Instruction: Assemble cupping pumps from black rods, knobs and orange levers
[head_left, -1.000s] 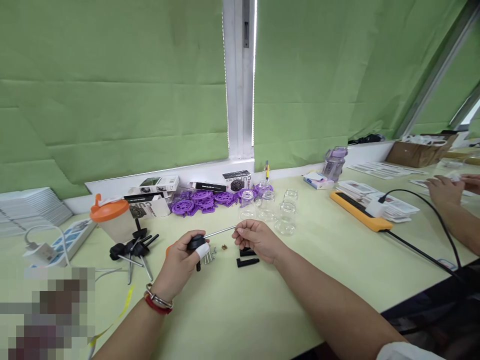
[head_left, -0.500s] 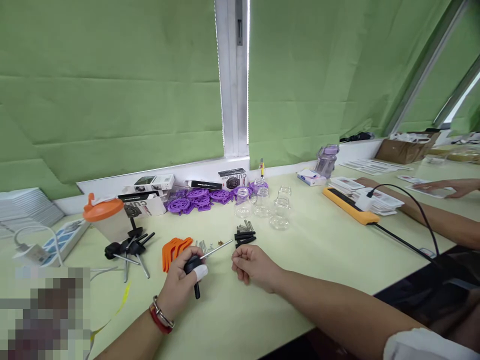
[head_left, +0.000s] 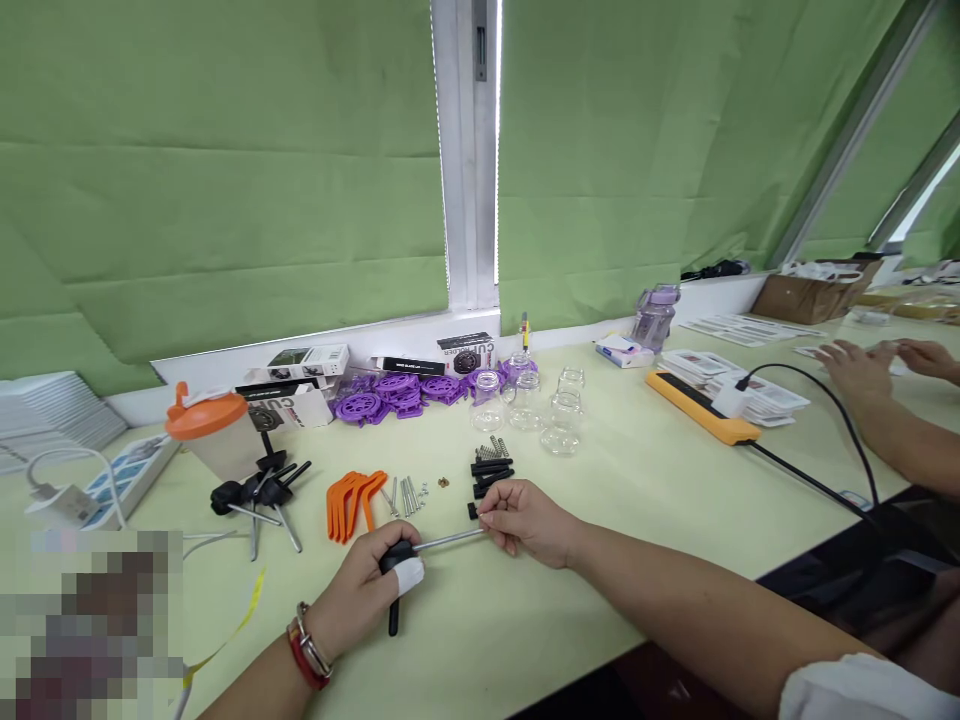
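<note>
My left hand [head_left: 379, 575] is wrapped round a black plastic part with a thin metal rod [head_left: 448, 540] sticking out to the right and a black handle [head_left: 394, 615] pointing down. A white wrap covers the thumb. At the rod's far tip, the fingers of my right hand [head_left: 529, 522] are pinched together; whatever they hold is hidden. Just behind that hand lie several black tubes [head_left: 491, 468] and metal springs [head_left: 493, 448]. Beyond my left hand are orange curved pieces [head_left: 349, 505], metal screws [head_left: 409, 495] and small brass bits [head_left: 443, 482].
More black rod parts [head_left: 262, 490] lie left, near an orange-lidded cup [head_left: 217, 430]. Purple wheel-like pieces [head_left: 397, 395], boxes [head_left: 292, 405] and clear glass jars [head_left: 562, 425] stand behind. On the right are a yellow power strip [head_left: 701, 410] and another person's hands [head_left: 855, 370].
The rod's tip has swung down and right to meet my right fingers, and my left hand has moved slightly right. The other person's hands have shifted.
</note>
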